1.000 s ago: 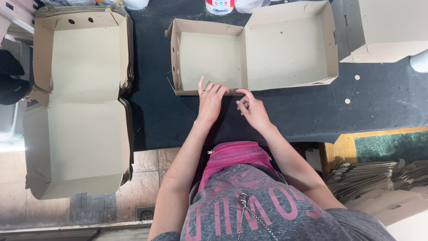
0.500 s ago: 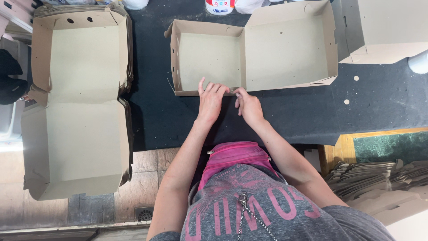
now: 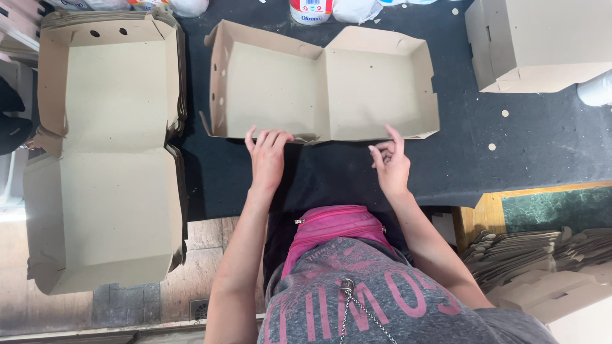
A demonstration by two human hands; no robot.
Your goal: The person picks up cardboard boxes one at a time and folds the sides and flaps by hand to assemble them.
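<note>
An open brown cardboard clamshell box (image 3: 357,83) lies on the dark tabletop (image 3: 523,146), its two halves side by side. My left hand (image 3: 268,153) rests with fingers spread on the near wall of the left half, fingertips touching the cardboard edge. My right hand (image 3: 390,162) is at the near wall of the right half, forefinger raised against the edge and the other fingers curled; it grips nothing that I can see.
A stack of open boxes (image 3: 108,153) lies to the left, overhanging the table. A folded closed box (image 3: 542,44) stands at the far right. Flat cardboard blanks (image 3: 535,261) are piled low on the right. A can (image 3: 311,9) and white items sit along the far edge.
My hands have moved apart along the box's near wall: the left a little leftward, the right well to the right. The view has also shifted slightly.
</note>
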